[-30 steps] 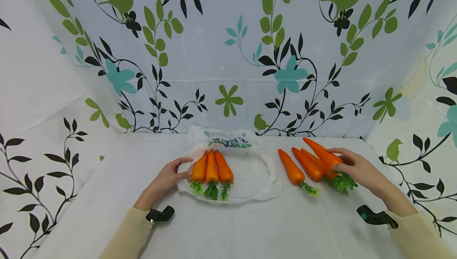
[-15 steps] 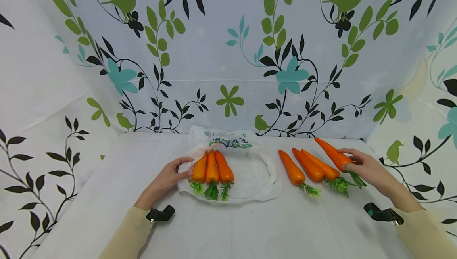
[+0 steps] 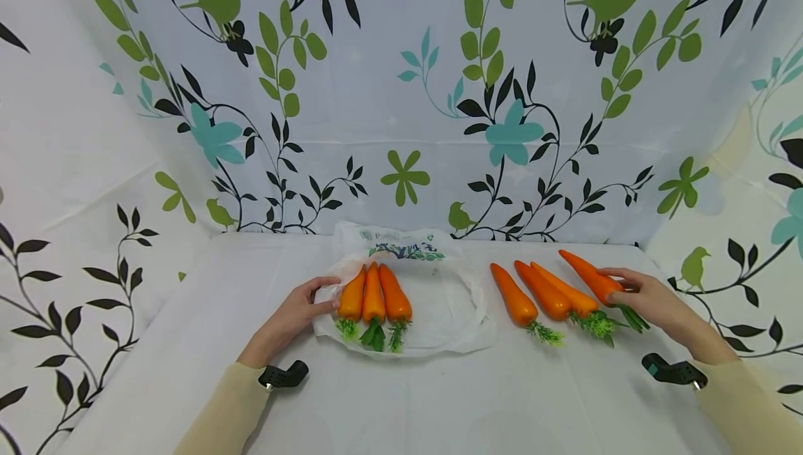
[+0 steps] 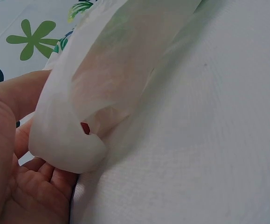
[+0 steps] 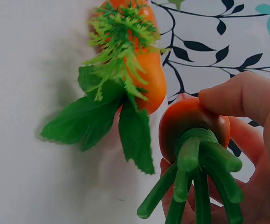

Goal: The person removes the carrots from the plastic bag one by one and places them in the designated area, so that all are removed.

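My left hand [image 3: 293, 312] grips the left edge of a white plastic bag [image 3: 448, 312] with printing at its far end. In the left wrist view the bag's film [image 4: 69, 140] folds between thumb and fingers. Three orange toy carrots [image 3: 373, 295] lie side by side on the bag, leafy tops toward me. At the right, my right hand [image 3: 652, 305] holds another carrot [image 3: 586, 275] by its thick end, thumb on one side and fingers on the other. Its green stalks [image 5: 200, 182] point back toward the wrist. Whether this carrot touches the table is unclear.
Left of the held carrot lie a separate carrot [image 3: 511, 295] and two carrots [image 3: 542, 291] close together, all with green tops. A white cloth covers the table [image 3: 439, 406]. Behind it hangs a curtain [image 3: 389, 113] printed with birds and leaves.
The carrot in my right hand has moved right, off the two neighbouring carrots, then slightly down toward the table. My left hand stays on the bag's edge.
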A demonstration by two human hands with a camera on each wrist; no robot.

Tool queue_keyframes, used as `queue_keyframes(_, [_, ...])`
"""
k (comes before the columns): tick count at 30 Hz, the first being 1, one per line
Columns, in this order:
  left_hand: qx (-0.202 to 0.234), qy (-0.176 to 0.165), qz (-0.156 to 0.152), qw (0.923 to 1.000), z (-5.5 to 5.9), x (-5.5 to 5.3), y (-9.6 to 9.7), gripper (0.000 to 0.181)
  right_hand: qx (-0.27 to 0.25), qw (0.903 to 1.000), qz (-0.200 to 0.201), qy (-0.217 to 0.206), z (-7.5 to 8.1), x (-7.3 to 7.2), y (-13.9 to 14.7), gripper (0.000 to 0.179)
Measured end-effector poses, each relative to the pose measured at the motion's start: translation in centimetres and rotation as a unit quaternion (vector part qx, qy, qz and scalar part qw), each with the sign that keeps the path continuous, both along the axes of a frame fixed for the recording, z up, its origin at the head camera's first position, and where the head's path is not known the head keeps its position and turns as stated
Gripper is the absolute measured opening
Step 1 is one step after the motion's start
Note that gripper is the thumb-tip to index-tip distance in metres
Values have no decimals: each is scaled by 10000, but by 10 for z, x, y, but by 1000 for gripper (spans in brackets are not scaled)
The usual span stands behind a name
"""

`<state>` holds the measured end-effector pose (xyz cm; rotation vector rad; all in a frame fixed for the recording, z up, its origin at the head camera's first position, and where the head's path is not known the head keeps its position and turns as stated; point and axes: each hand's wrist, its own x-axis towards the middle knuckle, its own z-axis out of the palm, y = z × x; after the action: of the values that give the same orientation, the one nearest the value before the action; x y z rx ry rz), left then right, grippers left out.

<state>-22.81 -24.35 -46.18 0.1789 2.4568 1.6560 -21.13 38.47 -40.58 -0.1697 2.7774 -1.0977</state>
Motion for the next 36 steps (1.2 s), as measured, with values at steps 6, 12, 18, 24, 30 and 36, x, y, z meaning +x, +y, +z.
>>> queue_keyframes(6, [-61,1,6,10000,-1,-2,0,54,86,9999,-8,-120,-11,-3,5,62])
queue_keyframes(12, [-105,-10,56,9999,2,0,2,51,13,9999,59,-108,-17,-2,4,60])
queue_keyframes(18, [-97,-24,56,9999,13,7,7,51,-112,9997,174,-88,-22,0,0,56])
queue_keyframes(24, [-76,15,34,10000,0,-1,1,52,-221,9993,285,26,-30,1,-2,53])
queue_keyframes(30, [81,32,20,10000,0,0,0,54,-261,9987,416,133,-30,3,-6,53])
queue_keyframes(36, [109,21,7,9999,-3,-1,0,55,-330,9985,438,-10,-27,4,-11,56])
